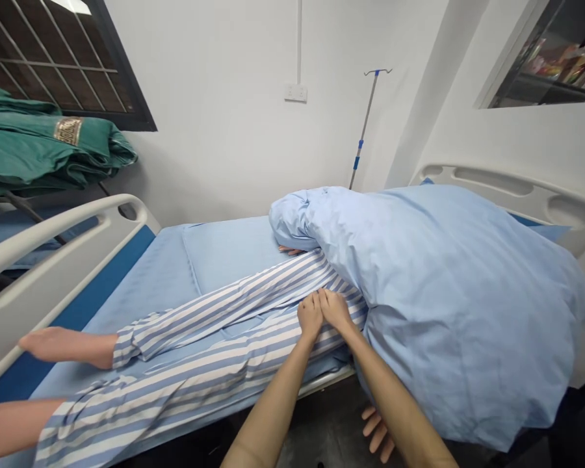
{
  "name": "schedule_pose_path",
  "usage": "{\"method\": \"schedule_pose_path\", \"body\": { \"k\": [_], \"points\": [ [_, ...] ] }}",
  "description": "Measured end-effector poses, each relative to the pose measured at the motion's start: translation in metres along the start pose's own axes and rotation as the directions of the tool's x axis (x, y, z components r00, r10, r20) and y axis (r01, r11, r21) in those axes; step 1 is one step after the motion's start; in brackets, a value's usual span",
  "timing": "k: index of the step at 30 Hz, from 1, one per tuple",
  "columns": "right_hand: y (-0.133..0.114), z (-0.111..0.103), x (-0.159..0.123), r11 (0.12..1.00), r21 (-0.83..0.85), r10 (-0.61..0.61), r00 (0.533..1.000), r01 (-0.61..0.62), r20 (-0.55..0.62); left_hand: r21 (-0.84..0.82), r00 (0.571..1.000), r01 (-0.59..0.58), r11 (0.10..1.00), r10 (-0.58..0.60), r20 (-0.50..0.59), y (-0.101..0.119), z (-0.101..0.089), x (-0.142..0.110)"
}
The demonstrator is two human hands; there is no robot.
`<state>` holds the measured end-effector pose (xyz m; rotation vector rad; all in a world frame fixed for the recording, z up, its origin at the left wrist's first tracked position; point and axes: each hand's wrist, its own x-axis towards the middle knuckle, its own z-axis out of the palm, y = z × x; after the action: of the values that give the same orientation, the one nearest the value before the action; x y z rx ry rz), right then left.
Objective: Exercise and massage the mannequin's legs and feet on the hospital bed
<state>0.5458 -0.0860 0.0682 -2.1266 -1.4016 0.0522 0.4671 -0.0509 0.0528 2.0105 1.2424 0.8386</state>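
Note:
Blue-and-white striped trousers [253, 348] cover the legs of a figure lying on the bed. Side by side at the upper thighs, my left hand [311, 315] and my right hand [335, 308] are closed on the trouser cloth, knuckles almost touching. The fingertips are turned under and hidden. A light blue quilt [448, 279] is heaped over the figure's upper body, just right of my right hand. Two bare feet, one seen at the bed's foot end [65, 344], stick out of the trouser legs. The figure's fingers [377, 432] hang below the quilt's near edge.
The bed has a pale footboard [68, 221] at left and a headboard [497, 185] at right. A light blue sheet [224, 250] covers the mattress. Behind stands an IV pole [365, 123]. Green folded covers [43, 149] are piled at the far left under a barred window.

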Motion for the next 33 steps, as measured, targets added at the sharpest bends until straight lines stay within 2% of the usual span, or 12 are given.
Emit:
{"method": "schedule_pose_path", "body": {
  "k": [2,4,8,11,13,16,19,23,26,29,31,33],
  "points": [
    [0.003,-0.007,0.008,0.996,-0.089,-0.008,1.000,0.009,0.007,0.019,1.000,-0.003,1.000,0.002,0.012,-0.001,0.001,-0.002],
    [0.010,-0.008,0.015,0.996,-0.090,0.008,1.000,-0.010,-0.020,-0.005,1.000,-0.004,1.000,0.004,0.014,-0.002,0.002,-0.002],
    [0.021,0.003,0.022,0.991,-0.081,0.105,0.994,-0.105,-0.006,-0.125,1.000,0.006,0.992,-0.006,0.003,-0.005,0.005,0.000],
    [0.023,0.009,0.021,0.978,-0.128,0.171,0.985,-0.168,0.020,-0.297,0.994,0.040,0.954,-0.008,0.108,-0.010,0.000,0.002],
    [0.023,0.009,0.021,0.974,-0.139,0.184,0.982,-0.177,0.038,-0.381,0.982,0.079,0.921,-0.007,0.186,-0.019,-0.015,0.004],
    [0.024,0.009,0.021,0.970,-0.159,0.194,0.980,-0.186,0.040,-0.360,0.984,0.063,0.931,0.002,0.178,-0.047,-0.063,0.005],
    [0.027,0.010,0.020,0.965,-0.186,0.197,0.980,-0.185,0.043,-0.210,0.995,0.041,0.977,-0.022,0.093,-0.094,-0.140,-0.004],
    [0.032,0.014,0.019,0.962,-0.218,0.179,0.982,-0.162,0.059,0.026,0.987,0.140,0.990,-0.138,-0.080,-0.170,-0.250,-0.034],
    [0.034,0.016,0.018,0.958,-0.239,0.177,0.983,-0.161,0.046,0.147,0.970,0.221,0.964,-0.201,-0.139,-0.216,-0.310,-0.061],
    [0.033,0.015,0.016,0.952,-0.267,0.167,0.986,-0.153,0.030,0.251,0.950,0.298,0.921,-0.258,-0.178,-0.245,-0.341,-0.079],
    [0.030,0.014,0.013,0.945,-0.291,0.160,0.987,-0.148,0.018,0.309,0.940,0.327,0.893,-0.273,-0.206,-0.256,-0.344,-0.085],
    [0.025,0.012,0.011,0.936,-0.314,0.166,0.986,-0.157,0.002,0.398,0.932,0.347,0.849,-0.268,-0.243,-0.264,-0.337,-0.087]
  ]
}}
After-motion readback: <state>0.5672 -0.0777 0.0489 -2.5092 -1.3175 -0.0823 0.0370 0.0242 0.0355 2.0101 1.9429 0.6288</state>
